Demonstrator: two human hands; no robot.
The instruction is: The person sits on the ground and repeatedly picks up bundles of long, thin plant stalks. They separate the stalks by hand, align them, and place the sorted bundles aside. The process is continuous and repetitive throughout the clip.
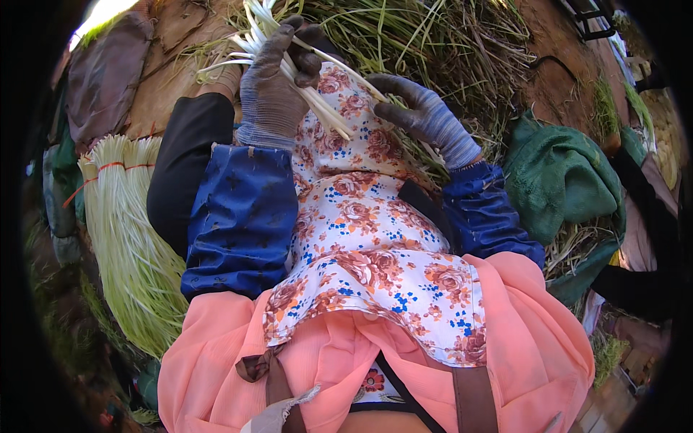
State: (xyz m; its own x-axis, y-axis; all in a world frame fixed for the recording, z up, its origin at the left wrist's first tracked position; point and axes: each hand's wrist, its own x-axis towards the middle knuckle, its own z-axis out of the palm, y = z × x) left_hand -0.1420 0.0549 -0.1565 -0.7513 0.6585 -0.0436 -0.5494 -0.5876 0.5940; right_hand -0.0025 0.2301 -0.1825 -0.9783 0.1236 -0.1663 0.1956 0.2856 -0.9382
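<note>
My left hand point(276, 86), in a dirt-stained knit work glove, is closed around a small bunch of pale chive-like stalks point(325, 111) above my lap. Their white ends stick out on both sides of the fist. A single longer stalk point(346, 69) runs from that bunch to my right hand point(419, 111), gloved the same way, whose thumb and fingers pinch its end. Under both hands lies the floral apron point(357, 211). Beyond them spreads a heap of loose green stalks point(433, 43).
Large bundles of pale stalks point(130, 233), tied with red bands, stand at the left. A green cloth sack point(563, 173) with stalks in it lies at the right. At the upper left is a dark cloth point(108, 70). Bare brown ground point(557, 92) shows at the upper right.
</note>
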